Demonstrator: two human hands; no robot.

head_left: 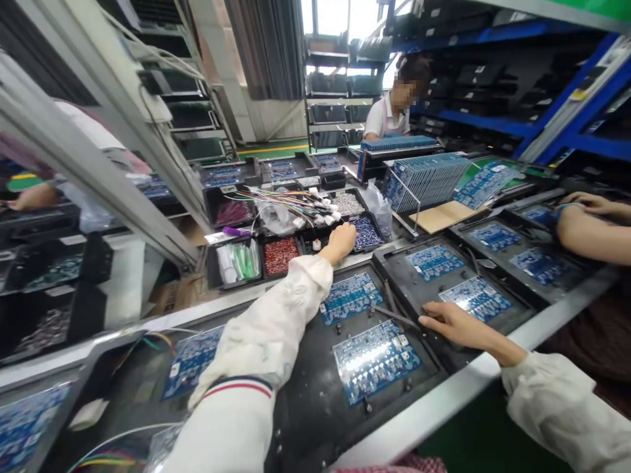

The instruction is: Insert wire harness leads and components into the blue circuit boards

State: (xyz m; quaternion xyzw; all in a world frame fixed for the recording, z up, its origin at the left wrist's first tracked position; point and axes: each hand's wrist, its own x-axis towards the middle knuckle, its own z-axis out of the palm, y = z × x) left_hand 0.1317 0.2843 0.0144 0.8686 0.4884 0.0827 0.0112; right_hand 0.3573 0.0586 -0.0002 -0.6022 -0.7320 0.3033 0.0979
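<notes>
My left hand point(340, 242) reaches forward into a black parts bin point(365, 234) of small dark blue components, its fingers curled down among them; what they pinch is hidden. My right hand point(451, 324) rests on the edge of a black carrier tray point(315, 407), fingers closed around thin tweezers point(394, 315) that point left. Two blue circuit boards lie in that tray: one point(351, 297) farther away, one point(375, 359) right in front of me. Both my arms wear white sleeves.
More bins hold red parts point(280, 255), grey parts point(348, 203) and coloured wire bundles point(290, 200). Another tray with boards point(473, 297) sits to the right. A co-worker's arm point(591, 233) works at right; another person point(394, 108) sits behind stacked boards point(424, 180). A metal frame point(98, 177) slants at left.
</notes>
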